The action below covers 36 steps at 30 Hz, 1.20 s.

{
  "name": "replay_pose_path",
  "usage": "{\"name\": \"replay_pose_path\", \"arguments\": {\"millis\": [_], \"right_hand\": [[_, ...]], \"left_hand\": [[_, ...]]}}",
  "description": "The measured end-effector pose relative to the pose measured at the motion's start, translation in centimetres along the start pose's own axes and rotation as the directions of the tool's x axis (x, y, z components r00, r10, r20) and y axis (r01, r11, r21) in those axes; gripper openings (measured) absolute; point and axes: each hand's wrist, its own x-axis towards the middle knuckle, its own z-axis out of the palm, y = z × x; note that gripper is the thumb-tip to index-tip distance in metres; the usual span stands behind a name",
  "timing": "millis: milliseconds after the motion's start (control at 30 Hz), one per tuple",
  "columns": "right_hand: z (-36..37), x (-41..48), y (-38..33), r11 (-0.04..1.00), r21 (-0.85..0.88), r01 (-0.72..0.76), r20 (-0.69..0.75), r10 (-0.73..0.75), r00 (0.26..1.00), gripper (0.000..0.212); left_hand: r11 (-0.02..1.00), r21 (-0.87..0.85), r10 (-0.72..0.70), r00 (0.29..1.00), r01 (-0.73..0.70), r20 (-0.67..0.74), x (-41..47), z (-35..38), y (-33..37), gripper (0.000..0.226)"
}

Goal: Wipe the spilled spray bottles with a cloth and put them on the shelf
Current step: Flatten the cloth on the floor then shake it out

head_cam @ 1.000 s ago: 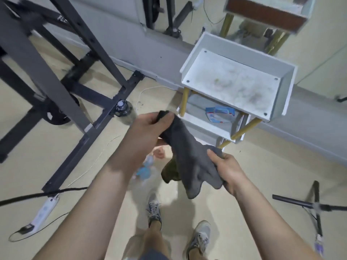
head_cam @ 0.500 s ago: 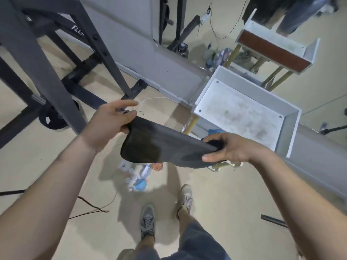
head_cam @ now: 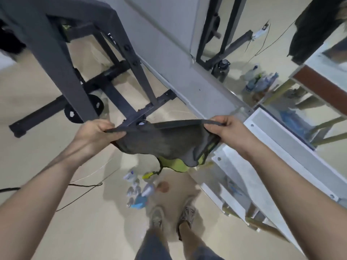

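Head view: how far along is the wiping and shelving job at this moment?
Done: nothing visible. In hand: the left hand and right hand pinch the cloth spread between them. Left: the spray bottles lie on the floor, to be wiped and moved to the shelf.

Both your bare arms reach forward to a cloth (head_cam: 161,141) stretched between your hands. Your left hand (head_cam: 95,132) pinches the cloth's left end between thumb and curled fingers, back of the hand facing up. Your right hand (head_cam: 225,131) pinches the cloth's right end the same way, fingers curled over the top edge. The hands sit level with each other, well apart, one at each end of the cloth. Your left forearm (head_cam: 47,184) and right forearm (head_cam: 281,184) angle inward toward the cloth.
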Motion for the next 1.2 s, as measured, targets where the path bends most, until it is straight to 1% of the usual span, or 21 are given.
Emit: {"name": "replay_pose_path", "arguments": {"millis": [67, 133, 167, 233, 300, 333, 367, 433, 500, 567, 600, 667, 733, 767, 800, 867, 933, 1033, 1100, 1167, 1200], "right_hand": [[0.1, 2.5, -0.7, 0.999, 0.026, -0.046, -0.082, 0.048, 0.995, 0.017], [1.6, 4.4, -1.1, 0.995, 0.066, -0.068, -0.134, 0.077, 0.988, 0.022], [2.7, 5.1, -1.2, 0.987, 0.131, -0.094, -0.118, 0.109, 0.987, 0.026], [5.3, 6.3, -0.9, 0.946, 0.268, -0.185, -0.026, 0.199, 0.980, 0.029], [7.2, 8.1, -0.4, 0.927, 0.290, -0.238, 0.018, 0.244, 0.970, 0.019], [7.5, 9.2, 0.0, 0.937, 0.249, -0.246, 0.023, 0.248, 0.968, 0.015], [7.5, 10.3, 0.2, 0.949, 0.198, -0.247, 0.031, 0.246, 0.969, 0.018], [6.3, 12.4, 0.8, 0.947, 0.189, -0.258, 0.119, 0.239, 0.964, 0.013], [4.4, 14.6, 1.5, 0.964, 0.098, -0.249, 0.250, 0.218, 0.943, 0.017], [2.0, 17.1, 2.9, 0.978, -0.157, -0.139, 0.287, 0.180, 0.941, 0.012], [0.7, 18.5, 3.6, 0.943, -0.331, -0.036, 0.301, 0.141, 0.943, 0.018], [-1.5, 21.1, 5.4, 0.771, -0.617, 0.157, 0.413, 0.147, 0.899, 0.065], [-3.0, 23.0, 7.2, 0.741, -0.651, 0.162, 0.545, 0.309, 0.779, 0.108], [-3.3, 23.6, 8.0, 0.766, -0.631, 0.126, 0.594, 0.372, 0.713, 0.112], [-3.6, 24.3, 9.0, 0.790, -0.607, 0.086, 0.617, 0.401, 0.677, 0.106], [-3.8, 25.2, 10.3, 0.809, -0.587, 0.021, 0.596, 0.414, 0.688, 0.072], [-4.1, 25.6, 10.6, 0.815, -0.579, 0.012, 0.559, 0.386, 0.734, 0.046], [-4.7, 26.3, 10.3, 0.829, -0.559, -0.017, 0.511, 0.361, 0.780, 0.043], [-5.4, 26.8, 9.8, 0.831, -0.552, -0.067, 0.527, 0.410, 0.744, 0.047], [-5.7, 26.9, 9.6, 0.739, -0.672, 0.050, 0.535, 0.438, 0.722, 0.033], [-5.7, 26.9, 9.8, 0.618, -0.766, 0.176, 0.531, 0.454, 0.716, 0.024]], "left_hand": [[0.929, -0.339, -0.160, 0.987, 0.152, 0.007, 1.4, 1.2, 0.7, 0.011], [0.873, -0.448, -0.229, 0.973, 0.192, -0.029, 3.0, 3.3, 1.9, 0.008], [0.865, -0.471, -0.218, 0.975, 0.175, -0.038, 3.5, 4.6, 2.6, 0.009], [0.874, -0.478, -0.092, 0.996, 0.087, 0.014, 4.0, 7.8, 4.1, 0.014], [0.926, -0.375, 0.110, 0.981, -0.044, 0.157, 3.9, 11.5, 5.4, 0.030], [0.959, -0.263, 0.166, 0.965, -0.110, 0.204, 3.9, 13.3, 5.8, 0.040], [0.978, -0.122, 0.192, 0.963, -0.171, 0.189, 4.4, 15.2, 5.7, 0.046], [0.972, 0.109, 0.206, 0.978, -0.208, 0.031, 6.4, 17.7, 5.4, 0.044], [0.969, 0.101, 0.229, 0.973, -0.225, -0.023, 9.0, 19.1, 5.0, 0.030], [0.959, 0.025, 0.282, 0.959, -0.283, 0.033, 10.9, 20.5, 4.6, 0.020], [0.960, -0.052, 0.277, 0.959, -0.274, 0.056, 11.5, 21.0, 4.7, 0.025], [0.959, -0.253, 0.166, 0.975, -0.124, 0.150, 12.3, 21.7, 5.2, 0.036], [0.865, -0.499, 0.118, 0.951, 0.043, 0.286, 13.2, 22.6, 5.4, 0.030], [0.796, -0.597, 0.122, 0.938, 0.104, 0.326, 13.6, 23.0, 5.3, 0.024], [0.705, -0.689, 0.133, 0.924, 0.167, 0.360, 13.7, 23.3, 5.4, 0.023], [0.533, -0.801, 0.133, 0.908, 0.274, 0.398, 13.9, 24.1, 5.5, 0.030], [0.482, -0.827, 0.098, 0.920, 0.289, 0.378, 14.3, 24.7, 5.3, 0.039], [0.592, -0.784, 0.081, 0.954, 0.186, 0.287, 15.6, 25.8, 4.4, 0.041], [0.702, -0.704, 0.135, 0.951, 0.107, 0.279, 16.0, 26.9, 4.5, 0.041], [0.798, -0.601, 0.208, 0.917, 0.041, 0.339, 16.0, 28.8, 5.0, 0.038], [0.838, -0.545, 0.241, 0.885, 0.017, 0.399, 15.7, 30.1, 5.3, 0.036]]}}
